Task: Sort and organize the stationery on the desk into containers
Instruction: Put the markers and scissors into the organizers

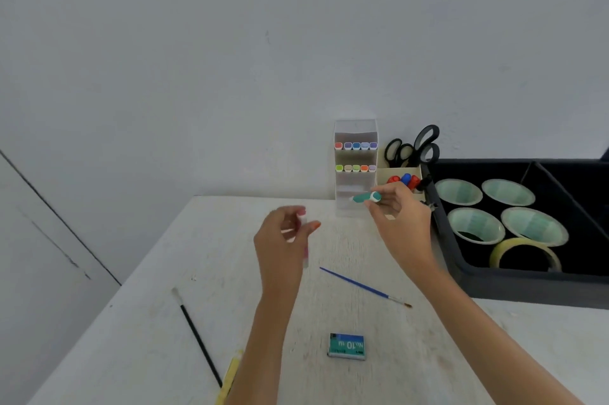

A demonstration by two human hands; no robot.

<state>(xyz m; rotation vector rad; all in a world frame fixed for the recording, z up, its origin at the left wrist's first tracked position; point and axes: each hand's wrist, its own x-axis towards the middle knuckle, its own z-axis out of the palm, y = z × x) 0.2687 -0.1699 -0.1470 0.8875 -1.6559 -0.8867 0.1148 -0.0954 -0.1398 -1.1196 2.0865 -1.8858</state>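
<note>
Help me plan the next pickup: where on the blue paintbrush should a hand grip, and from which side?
Probably mid-handle, coming straight down from above. The blue paintbrush lies flat on the desk, thin and diagonal, with its bristles pointing toward the near right. A thumb-and-finger pinch across the shaft suits that pose and spares the bristles.

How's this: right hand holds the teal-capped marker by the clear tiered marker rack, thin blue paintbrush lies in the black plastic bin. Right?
No. Head view: the thin blue paintbrush lies on the white desk, outside the black plastic bin. The right hand does hold the teal-capped marker by the clear tiered marker rack.
</note>
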